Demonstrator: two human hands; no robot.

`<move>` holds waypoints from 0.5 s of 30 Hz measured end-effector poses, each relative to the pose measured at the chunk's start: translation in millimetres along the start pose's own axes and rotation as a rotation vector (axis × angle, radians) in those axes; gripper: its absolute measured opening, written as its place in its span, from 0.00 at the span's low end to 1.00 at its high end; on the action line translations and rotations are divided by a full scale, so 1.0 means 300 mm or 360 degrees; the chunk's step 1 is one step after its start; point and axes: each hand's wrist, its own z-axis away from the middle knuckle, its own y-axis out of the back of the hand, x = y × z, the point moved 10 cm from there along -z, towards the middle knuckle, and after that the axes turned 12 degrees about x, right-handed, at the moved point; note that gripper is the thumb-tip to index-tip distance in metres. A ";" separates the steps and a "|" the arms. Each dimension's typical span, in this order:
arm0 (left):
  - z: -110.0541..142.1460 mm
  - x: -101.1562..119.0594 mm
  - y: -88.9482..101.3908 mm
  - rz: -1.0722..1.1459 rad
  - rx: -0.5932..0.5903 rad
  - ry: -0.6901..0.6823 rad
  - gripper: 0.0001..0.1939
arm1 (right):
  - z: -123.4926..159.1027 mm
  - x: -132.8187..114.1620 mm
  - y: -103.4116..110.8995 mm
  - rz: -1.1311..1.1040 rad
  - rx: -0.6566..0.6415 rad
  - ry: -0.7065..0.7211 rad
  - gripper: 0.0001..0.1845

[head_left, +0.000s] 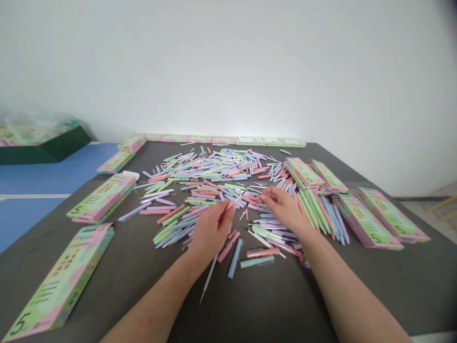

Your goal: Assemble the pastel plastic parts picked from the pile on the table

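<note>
Over the near side of a heap of pastel pen parts [210,164], my left hand [210,228] is closed in a pinch. A small reddish, partly clear pen part [231,205] shows at its fingertips. Below that hand a thin white pen refill [209,280] slants toward me; I cannot tell whether it is held or lies on the table. My right hand [283,207] is just to the right, thumb and forefinger pressed together; what they pinch is too small to make out. Close under the hands lie a blue barrel [235,258], a red capped piece [263,253] and a green one [257,262].
Flat printed boxes lie at the left, among them a near box [60,281] and an open-flapped box [103,197]. More boxes [367,219] lie at the right beside a row of green pens [311,208]. Boxes [221,140] line the dark table's [278,309] far edge. A green bin [46,147] stands left.
</note>
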 end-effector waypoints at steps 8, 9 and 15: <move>0.008 0.008 -0.011 0.0051 -0.0048 -0.0031 0.15 | 0.028 0.000 -0.050 -0.1246 -0.0078 -0.0535 0.15; 0.010 0.008 -0.013 0.0061 -0.0051 -0.0033 0.15 | 0.035 -0.020 -0.053 -0.1301 -0.0094 -0.0526 0.14; 0.023 0.031 -0.017 0.0157 -0.0073 -0.0080 0.17 | 0.051 -0.125 0.013 -0.1255 0.0086 -0.0200 0.11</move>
